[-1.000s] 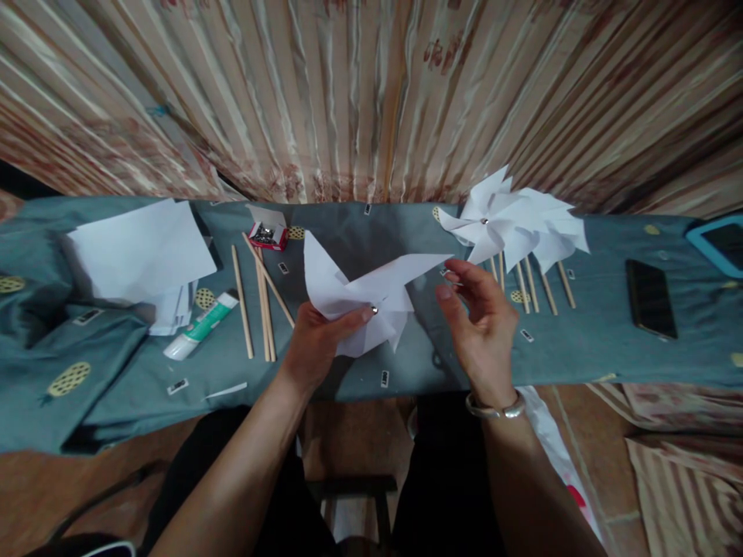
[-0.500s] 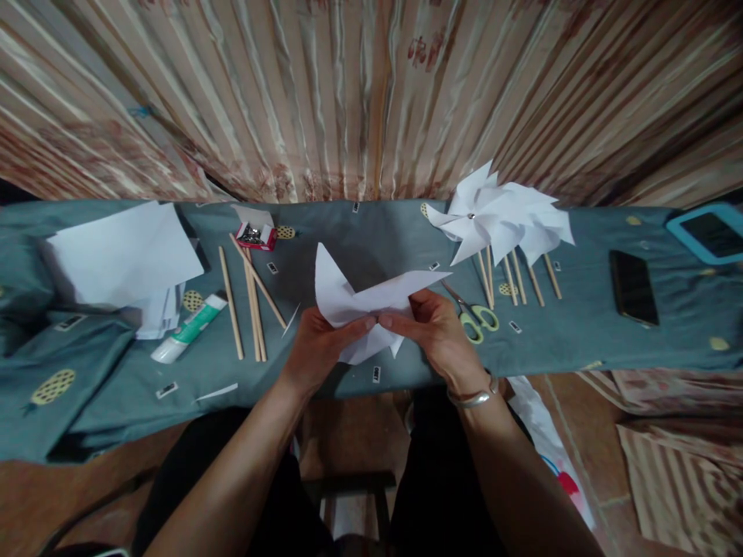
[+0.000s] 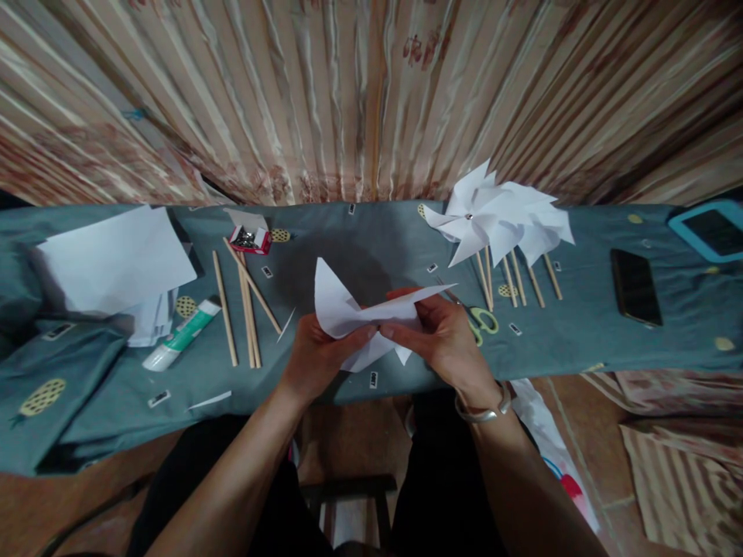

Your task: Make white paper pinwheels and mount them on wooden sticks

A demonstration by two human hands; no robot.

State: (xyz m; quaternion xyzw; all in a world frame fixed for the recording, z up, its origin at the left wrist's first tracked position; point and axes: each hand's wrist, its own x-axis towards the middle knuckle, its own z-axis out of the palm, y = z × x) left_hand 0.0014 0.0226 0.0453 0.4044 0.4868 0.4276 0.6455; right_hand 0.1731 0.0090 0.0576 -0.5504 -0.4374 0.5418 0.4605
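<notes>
The left hand [image 3: 313,352] and right hand [image 3: 446,340] both gripped a white paper pinwheel [image 3: 374,312] near its centre, over the tabletop [image 3: 330,240]; the grip underneath was hard to make out. Scissors [image 3: 486,332] lay beside the right hand, wooden sticks [image 3: 224,309] farther left.

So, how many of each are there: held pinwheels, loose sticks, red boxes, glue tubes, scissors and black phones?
Held pinwheel: 1
Loose sticks: 4 visible
Red box: 1
Glue tube: 1
Scissors: 1 pair
Black phone: 1
Total: 9
</notes>
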